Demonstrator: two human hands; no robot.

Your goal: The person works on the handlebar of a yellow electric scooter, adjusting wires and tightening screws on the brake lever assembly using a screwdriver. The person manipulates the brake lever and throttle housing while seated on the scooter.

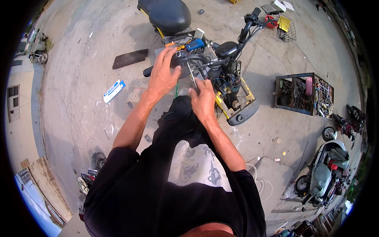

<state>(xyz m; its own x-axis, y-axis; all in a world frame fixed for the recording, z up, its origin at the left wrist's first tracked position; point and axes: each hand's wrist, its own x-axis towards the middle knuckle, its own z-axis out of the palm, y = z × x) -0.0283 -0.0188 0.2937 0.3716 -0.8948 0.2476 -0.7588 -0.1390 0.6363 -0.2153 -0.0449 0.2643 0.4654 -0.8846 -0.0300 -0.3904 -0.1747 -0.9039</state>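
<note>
In front of me stands a partly stripped electric scooter, its handlebar (197,58) turned and its wiring bare. My left hand (162,77) lies at the left handlebar end, fingers stretched along the switch housing (179,56) and thumb apart. The black grip (147,72) sticks out beyond that hand. My right hand (204,99) is closed on a thin pale metal rod (191,72), whose far tip points up at the handlebar. Its lower end is hidden in the fingers. A blue device (194,45) rests on the scooter behind the handlebar.
To the right stands a metal toolbox (294,94) full of tools and parts. On the ground at left are a blue-and-white box (114,91) and a dark flat panel (130,59). A wire basket (286,28) lies far right; parked scooters (323,173) stand at lower right.
</note>
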